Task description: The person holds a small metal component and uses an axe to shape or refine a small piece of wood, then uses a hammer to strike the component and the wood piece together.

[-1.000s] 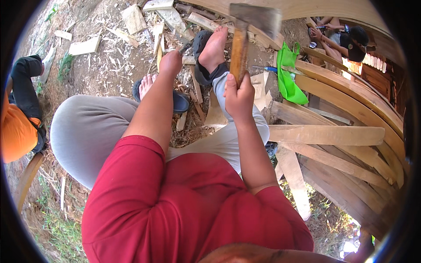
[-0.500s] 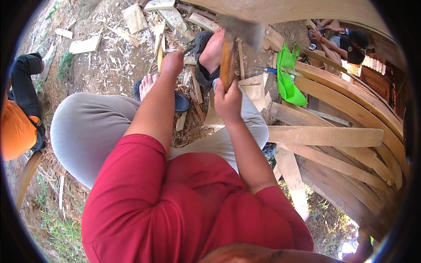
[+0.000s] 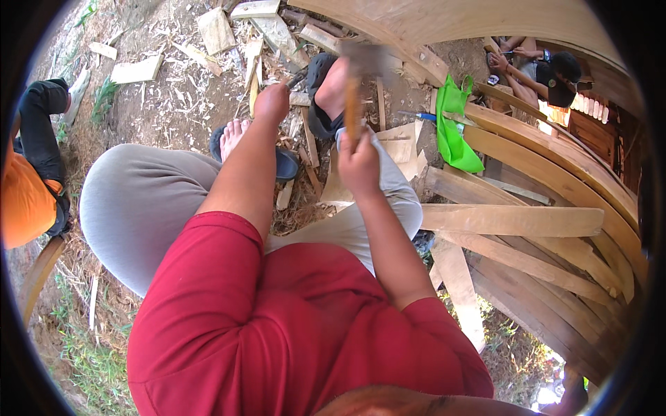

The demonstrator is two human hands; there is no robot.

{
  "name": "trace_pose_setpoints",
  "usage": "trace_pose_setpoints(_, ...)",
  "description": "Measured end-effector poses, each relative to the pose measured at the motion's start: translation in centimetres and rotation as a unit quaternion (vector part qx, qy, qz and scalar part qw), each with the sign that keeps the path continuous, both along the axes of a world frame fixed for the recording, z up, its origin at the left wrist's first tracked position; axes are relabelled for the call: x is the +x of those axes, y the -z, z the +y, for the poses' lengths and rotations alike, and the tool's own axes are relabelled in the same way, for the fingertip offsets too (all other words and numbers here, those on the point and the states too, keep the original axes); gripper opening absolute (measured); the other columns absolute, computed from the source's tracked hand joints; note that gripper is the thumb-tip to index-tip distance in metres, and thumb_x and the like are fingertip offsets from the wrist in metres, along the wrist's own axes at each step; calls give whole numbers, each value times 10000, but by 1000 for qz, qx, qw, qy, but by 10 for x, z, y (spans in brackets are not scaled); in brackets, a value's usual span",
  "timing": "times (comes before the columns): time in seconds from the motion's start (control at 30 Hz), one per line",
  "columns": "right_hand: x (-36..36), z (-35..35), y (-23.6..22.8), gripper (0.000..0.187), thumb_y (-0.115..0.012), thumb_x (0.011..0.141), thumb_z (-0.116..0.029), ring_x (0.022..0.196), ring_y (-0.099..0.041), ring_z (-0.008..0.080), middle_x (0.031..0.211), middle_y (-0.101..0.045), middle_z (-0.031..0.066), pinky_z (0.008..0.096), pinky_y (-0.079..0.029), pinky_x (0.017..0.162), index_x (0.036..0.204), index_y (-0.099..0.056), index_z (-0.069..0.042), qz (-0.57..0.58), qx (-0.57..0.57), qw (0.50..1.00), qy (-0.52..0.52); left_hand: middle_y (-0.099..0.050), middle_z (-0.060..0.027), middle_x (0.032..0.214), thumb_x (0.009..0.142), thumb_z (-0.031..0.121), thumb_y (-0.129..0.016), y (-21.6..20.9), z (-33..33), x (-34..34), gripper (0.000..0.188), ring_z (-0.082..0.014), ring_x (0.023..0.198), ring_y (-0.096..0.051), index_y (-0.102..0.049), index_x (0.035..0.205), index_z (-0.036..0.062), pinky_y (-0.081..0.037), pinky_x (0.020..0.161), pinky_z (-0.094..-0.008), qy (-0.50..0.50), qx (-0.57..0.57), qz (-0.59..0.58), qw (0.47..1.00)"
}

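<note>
My right hand [image 3: 360,164] is closed around the wooden handle of a hatchet [image 3: 352,109]. Its broad metal head is smeared by motion, above my right foot in a dark clog [image 3: 323,97]. My left hand [image 3: 271,102] grips a narrow dark tool [image 3: 297,78] that points toward that clog. The tool's far end, beside the clog, is too small to make out, so its exact kind cannot be told. My other foot [image 3: 234,136], in a dark blue clog, rests on the ground beneath my left forearm.
Wood chips and offcuts [image 3: 137,70] litter the soil. Curved planks [image 3: 548,163] stack up at the right, with a green bag [image 3: 455,132] and a blue-handled tool [image 3: 420,116] near them. A large wooden panel [image 3: 458,17] spans the top. Other people sit at far left [image 3: 31,201] and upper right [image 3: 555,73].
The hatchet's handle has swung more upright and its head has shifted left, with my right hand turning slightly. My left hand stays nearly in place, still holding the dark tool.
</note>
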State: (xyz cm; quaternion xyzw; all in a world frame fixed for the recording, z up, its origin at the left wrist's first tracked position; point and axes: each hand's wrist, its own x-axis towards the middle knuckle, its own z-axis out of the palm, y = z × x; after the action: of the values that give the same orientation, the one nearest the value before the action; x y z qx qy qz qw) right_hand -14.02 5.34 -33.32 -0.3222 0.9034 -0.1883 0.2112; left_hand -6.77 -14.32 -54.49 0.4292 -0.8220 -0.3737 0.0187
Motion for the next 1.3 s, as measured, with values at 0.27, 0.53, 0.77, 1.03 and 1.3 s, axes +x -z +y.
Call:
trace_pose_setpoints(0.27, -19, -15, -11, 356, -632, 1034, -336, 873, -685, 520, 875, -700, 289, 565, -531, 722, 1127, -583, 5, -2, -106, 994, 27, -743, -192, 1045, 1041, 229, -537, -1, -2, 3, 244, -411, 990, -718, -648, 1226, 113, -559, 856, -535, 3, 12, -13, 1000)
trace_pose_setpoints(0.53, -5, -11, 9, 291, -631, 1045, -297, 827, -687, 512, 840, -691, 277, 509, -524, 656, 1098, -573, -17, 34, 92, 992, -82, -742, -194, 1039, 1034, 212, -563, 3, -1, 4, 272, -414, 977, -721, -647, 1270, 108, -563, 854, -529, 5, -5, 30, 1000)
trace_pose_setpoints(0.77, -1, -20, -2, 361, -633, 1037, -314, 838, -688, 501, 851, -704, 266, 567, -525, 703, 1215, -583, -4, 25, -164, 986, -17, -741, -205, 1064, 1031, 201, -575, 0, -6, 1, 228, -412, 1005, -714, -659, 1218, 100, -560, 858, -537, 12, 34, -23, 999)
trace_pose_setpoints(1.03, 2, -28, -19, 334, -613, 1045, -350, 816, -692, 498, 813, -693, 260, 556, -519, 673, 1102, -603, -21, 15, -34, 998, -48, -741, -201, 1080, 1026, 196, -577, 6, 0, 10, 277, -413, 1011, -713, -655, 1283, 129, -559, 868, -534, 28, 19, 7, 999)
trace_pose_setpoints(1.3, 5, 5, 23, 386, -603, 1035, -399, 808, -701, 493, 821, -711, 255, 565, -537, 676, 1107, -602, -20, 20, 138, 988, -61, -737, -206, 1117, 1031, 202, -557, 2, -6, 2, 330, -410, 1032, -712, -647, 1342, 141, -563, 886, -520, 38, 13, 18, 999)
